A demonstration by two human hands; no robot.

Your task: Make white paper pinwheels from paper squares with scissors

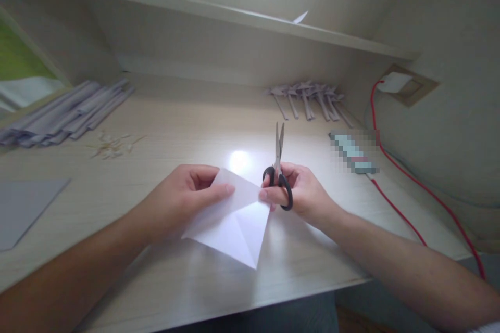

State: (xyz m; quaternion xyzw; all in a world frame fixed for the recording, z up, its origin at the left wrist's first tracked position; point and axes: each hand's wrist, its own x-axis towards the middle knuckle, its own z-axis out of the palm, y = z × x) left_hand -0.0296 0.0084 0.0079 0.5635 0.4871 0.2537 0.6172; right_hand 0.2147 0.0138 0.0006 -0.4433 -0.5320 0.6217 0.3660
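A folded white sheet of paper with crease lines is held above the desk's near edge. My left hand pinches its upper left side, thumb on top. My right hand grips black-handled scissors with fingers through the loops, blades closed and pointing away from me. The same hand's fingertips touch the paper's right corner.
A pile of rolled paper tubes lies at the far left with small scraps beside it. Folded paper pieces sit at the back right. A grey sheet lies left. A red cable runs from a wall socket.
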